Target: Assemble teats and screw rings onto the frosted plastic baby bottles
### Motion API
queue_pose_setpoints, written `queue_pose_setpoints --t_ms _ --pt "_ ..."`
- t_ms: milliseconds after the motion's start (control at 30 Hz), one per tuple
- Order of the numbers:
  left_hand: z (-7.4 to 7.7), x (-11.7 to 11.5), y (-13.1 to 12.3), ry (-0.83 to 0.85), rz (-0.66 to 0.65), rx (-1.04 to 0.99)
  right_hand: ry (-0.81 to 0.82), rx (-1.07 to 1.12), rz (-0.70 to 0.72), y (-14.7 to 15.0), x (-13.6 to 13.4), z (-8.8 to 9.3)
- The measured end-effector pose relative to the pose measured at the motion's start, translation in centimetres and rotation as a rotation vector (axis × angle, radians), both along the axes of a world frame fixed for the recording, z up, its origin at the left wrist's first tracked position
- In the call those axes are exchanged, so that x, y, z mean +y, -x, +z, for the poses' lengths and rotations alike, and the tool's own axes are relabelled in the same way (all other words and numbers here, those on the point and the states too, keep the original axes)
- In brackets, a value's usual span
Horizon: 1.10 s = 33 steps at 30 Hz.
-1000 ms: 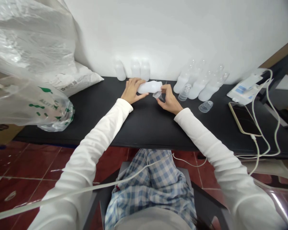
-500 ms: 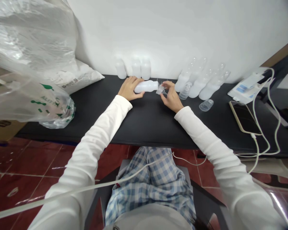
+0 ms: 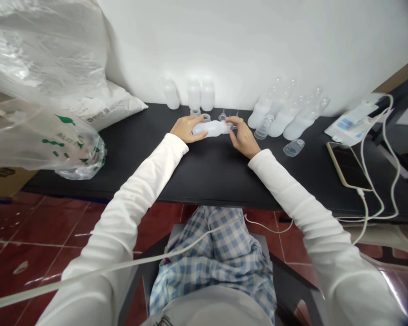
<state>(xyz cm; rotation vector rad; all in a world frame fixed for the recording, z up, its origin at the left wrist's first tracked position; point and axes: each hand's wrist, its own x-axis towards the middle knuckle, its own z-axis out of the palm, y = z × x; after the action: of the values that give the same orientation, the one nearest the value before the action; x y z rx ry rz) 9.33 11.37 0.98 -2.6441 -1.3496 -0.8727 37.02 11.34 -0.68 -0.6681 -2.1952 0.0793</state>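
A white plastic bottle (image 3: pixel 212 128) lies sideways over the black table (image 3: pixel 204 176), its neck pointing right. My left hand (image 3: pixel 184 128) is wrapped around its base end. My right hand (image 3: pixel 240 134) is closed at the bottle's mouth, fingertips pinching a small clear cap or nozzle there; the piece is mostly hidden by the fingers. Small clear rings and funnel-like parts (image 3: pixel 221 116) sit on the table just behind the bottle.
Three upright white bottles (image 3: pixel 190 94) stand by the wall. Several capped bottles (image 3: pixel 285 113) lean against the wall at right, with a clear cap (image 3: pixel 293 147) lying nearby. A phone (image 3: pixel 347 164) with cables lies far right. Plastic bags (image 3: pixel 44 104) fill the left.
Both hands and the bottle have shifted slightly toward me and the bottle has turned a little. My right fingers have closed tighter onto the bottle's mouth with the clear piece.
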Motion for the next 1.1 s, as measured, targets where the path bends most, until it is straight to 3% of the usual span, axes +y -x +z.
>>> queue_pose_setpoints --t_ms 133,300,500,767,967,1100 --pt "-0.2 0.0 0.4 0.025 0.013 -0.052 0.109 0.041 0.044 -0.2 -0.2 0.5" --pt "-0.1 0.0 1.1 0.004 0.02 -0.07 0.372 0.166 0.142 -0.3 0.0 0.7" --pt "-0.7 -0.2 0.0 -0.118 -0.063 0.022 0.636 0.39 0.11 0.4 0.2 0.4" --pt "-1.0 -0.4 -1.2 -0.242 -0.123 0.177 0.694 0.372 0.078 0.9 -0.1 0.2" --pt "-1.0 0.1 -1.4 -0.312 -0.092 0.12 0.593 0.341 -0.135 0.7 -0.6 0.5" --pt "-0.6 0.0 -1.8 -0.311 -0.049 0.041 0.639 0.344 -0.148 0.7 -0.8 0.6"
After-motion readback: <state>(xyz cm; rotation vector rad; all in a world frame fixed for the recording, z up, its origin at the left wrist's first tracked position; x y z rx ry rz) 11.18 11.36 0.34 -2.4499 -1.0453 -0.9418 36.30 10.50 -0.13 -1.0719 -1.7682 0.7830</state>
